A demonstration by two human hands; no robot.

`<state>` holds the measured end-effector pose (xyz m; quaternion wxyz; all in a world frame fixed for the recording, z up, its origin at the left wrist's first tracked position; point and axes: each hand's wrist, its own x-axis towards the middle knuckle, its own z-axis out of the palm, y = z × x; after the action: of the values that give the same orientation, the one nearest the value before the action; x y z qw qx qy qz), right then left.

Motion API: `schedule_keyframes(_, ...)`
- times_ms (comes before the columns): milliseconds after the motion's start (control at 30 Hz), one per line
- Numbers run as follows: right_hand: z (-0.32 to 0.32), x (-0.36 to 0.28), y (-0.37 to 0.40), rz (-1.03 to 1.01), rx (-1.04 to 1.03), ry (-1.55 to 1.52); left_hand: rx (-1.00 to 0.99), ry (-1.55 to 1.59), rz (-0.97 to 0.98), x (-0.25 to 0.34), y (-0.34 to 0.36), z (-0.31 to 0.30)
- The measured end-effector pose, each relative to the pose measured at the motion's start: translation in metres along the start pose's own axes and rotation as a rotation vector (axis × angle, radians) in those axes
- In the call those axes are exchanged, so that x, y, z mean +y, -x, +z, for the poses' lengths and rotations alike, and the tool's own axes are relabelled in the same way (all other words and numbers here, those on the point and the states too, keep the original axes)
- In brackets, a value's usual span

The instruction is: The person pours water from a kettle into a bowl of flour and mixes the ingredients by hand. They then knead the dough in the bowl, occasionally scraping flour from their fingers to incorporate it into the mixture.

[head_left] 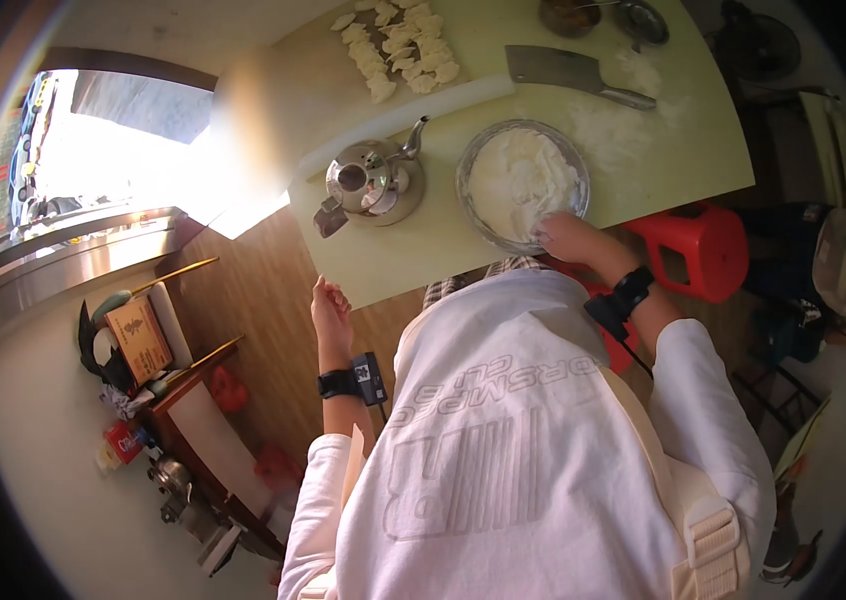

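Flour (518, 178) fills much of a round metal mixing bowl (462, 187), which sits close to the near edge of the pale green tabletop (678, 150), where the person standing over it can reach in without stretching. The right hand (565, 238) dips over the near rim with its fingers down at the white mass; from where I stand they look bent, but I can't tell whether they grip any of it. The left hand (331, 302) hangs just off the table's edge, its fingers curled loosely closed, nothing visible in them. Left of the bowl, a shiny steel kettle (375, 190) stands upright within easy reach, its handle toward the person and its spout facing away. Beyond the bowl a cleaver (563, 72) lies flat, out of the hands' way, while pale dough pieces (398, 45) sit in rows farther off, probably spread so they won't stick together.
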<state>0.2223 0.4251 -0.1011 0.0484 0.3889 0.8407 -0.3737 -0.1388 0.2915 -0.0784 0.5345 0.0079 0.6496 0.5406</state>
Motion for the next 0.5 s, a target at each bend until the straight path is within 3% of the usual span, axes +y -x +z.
schedule_keyframes(33,0.002,-0.001,-0.002,0.002,0.001,0.000,0.008,0.005,-0.013,0.000,0.000,-0.001)
schedule_keyframes(100,0.000,-0.009,-0.008,-0.182,0.428,0.029,0.011,0.003,-0.003,0.001,0.002,-0.001)
schedule_keyframes(133,-0.004,-0.009,-0.009,-0.186,0.429,0.029,0.015,0.002,0.007,0.002,0.003,-0.001)
schedule_keyframes(233,-0.014,-0.005,-0.006,-0.073,0.393,0.017,0.015,-0.013,0.015,0.001,0.003,-0.002)
schedule_keyframes(333,-0.017,-0.001,0.002,-0.001,0.228,0.084,0.006,0.010,-0.006,0.000,0.003,-0.001)
schedule_keyframes(400,-0.015,0.002,0.003,0.120,0.013,0.089,0.010,0.006,-0.009,-0.001,0.002,0.001)
schedule_keyframes(500,-0.011,0.006,0.004,0.084,-0.076,0.149,0.010,0.000,-0.010,-0.002,0.001,0.003)
